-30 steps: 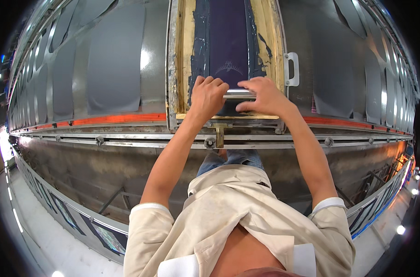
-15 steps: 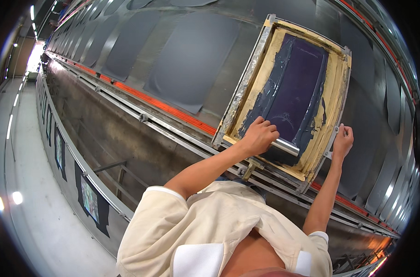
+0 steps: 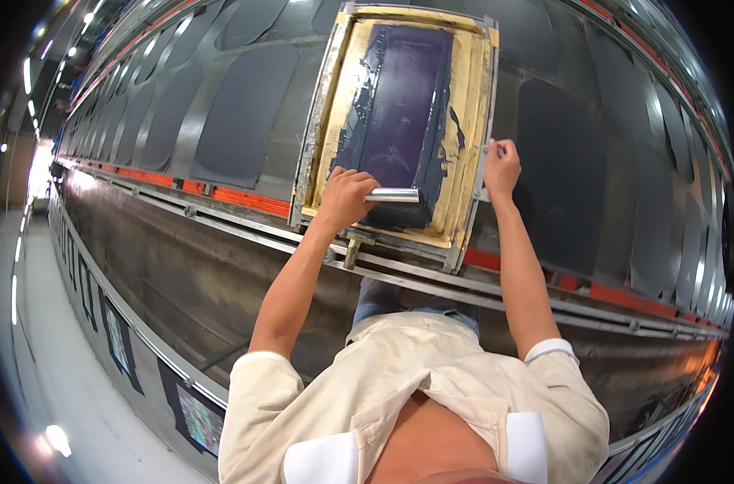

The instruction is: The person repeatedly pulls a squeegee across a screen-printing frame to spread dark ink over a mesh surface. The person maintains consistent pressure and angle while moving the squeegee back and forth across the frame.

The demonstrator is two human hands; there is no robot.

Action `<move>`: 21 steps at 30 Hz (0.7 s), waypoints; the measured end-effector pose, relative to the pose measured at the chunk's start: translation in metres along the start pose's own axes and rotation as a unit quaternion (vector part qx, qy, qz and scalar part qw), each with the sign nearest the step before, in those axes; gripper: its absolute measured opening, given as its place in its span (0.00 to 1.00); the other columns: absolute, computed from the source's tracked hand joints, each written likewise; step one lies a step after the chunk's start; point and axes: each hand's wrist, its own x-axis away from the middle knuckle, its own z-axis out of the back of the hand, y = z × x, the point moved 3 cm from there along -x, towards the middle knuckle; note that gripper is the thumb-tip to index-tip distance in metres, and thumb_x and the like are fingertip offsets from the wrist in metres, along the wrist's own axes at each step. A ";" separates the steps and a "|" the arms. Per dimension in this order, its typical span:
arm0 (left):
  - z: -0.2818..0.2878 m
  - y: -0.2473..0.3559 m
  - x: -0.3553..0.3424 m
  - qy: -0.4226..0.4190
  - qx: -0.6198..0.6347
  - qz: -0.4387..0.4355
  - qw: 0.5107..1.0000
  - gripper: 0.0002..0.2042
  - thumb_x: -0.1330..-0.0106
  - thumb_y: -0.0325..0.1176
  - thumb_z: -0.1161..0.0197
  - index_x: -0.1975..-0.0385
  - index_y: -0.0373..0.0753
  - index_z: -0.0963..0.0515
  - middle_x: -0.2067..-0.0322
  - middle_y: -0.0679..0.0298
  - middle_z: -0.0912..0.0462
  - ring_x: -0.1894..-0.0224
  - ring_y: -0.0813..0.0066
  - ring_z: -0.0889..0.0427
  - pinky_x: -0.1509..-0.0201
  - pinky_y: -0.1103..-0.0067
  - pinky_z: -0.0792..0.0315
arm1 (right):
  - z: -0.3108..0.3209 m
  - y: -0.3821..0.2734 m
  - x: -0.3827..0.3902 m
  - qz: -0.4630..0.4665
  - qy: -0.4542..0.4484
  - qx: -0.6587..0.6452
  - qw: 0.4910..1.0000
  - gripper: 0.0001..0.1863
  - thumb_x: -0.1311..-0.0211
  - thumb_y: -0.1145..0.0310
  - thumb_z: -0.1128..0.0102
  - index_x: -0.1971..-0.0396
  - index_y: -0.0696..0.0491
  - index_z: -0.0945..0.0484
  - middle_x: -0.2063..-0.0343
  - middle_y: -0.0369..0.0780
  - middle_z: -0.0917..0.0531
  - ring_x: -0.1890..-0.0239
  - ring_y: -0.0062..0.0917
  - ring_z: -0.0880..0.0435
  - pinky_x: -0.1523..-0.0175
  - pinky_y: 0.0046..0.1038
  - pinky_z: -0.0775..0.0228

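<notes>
Far left: a pale floor [image 3: 52, 371] runs alongside a low barrier, on which hangs a dark-bordered sheet with a multicoloured picture [image 3: 199, 421]. Inward of this, a grey rounded panel [image 3: 246, 113] lies flat on the long worktable, with others in a row beyond it. An orange-red strip [image 3: 250, 202] follows the table's near edge.

Centre-left: the left hand [image 3: 348, 198], knuckles up, is closed around the left end of a silver squeegee bar [image 3: 399, 195]. The bar's right end projects free of the fist. It sits crosswise over the lower part of the screen window; contact of its lower edge with the mesh cannot be made out.

Centre: the screen-printing frame [image 3: 469, 105] lies on the table, slightly slanted. Its yellowish border surrounds a purple mesh window [image 3: 403, 97] with a pale arched motif near the lower end. Glossy dark ink [image 3: 355, 133] coats both long sides of the window, ragged at the outer edges. A brass-coloured bracket [image 3: 352, 252] sits at the frame's near end, by the metal rail [image 3: 448, 289].

Centre-right: the right hand [image 3: 502, 169] is curled closed on a pale side handle [image 3: 481, 194], mostly hidden, at the frame's right edge.

Right: a darker grey panel [image 3: 559, 153] lies just beside that hand.
</notes>
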 end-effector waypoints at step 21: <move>-0.027 -0.066 -0.102 0.077 -0.014 -0.088 0.993 0.17 0.55 0.22 0.34 0.64 0.46 0.20 0.60 0.69 0.16 0.61 0.66 0.22 0.54 0.68 0.33 | 0.007 -0.027 -0.039 -0.042 -0.146 0.233 0.961 0.13 0.34 0.57 0.35 0.59 0.51 0.18 0.59 0.48 0.13 0.52 0.50 0.16 0.50 0.43 0.25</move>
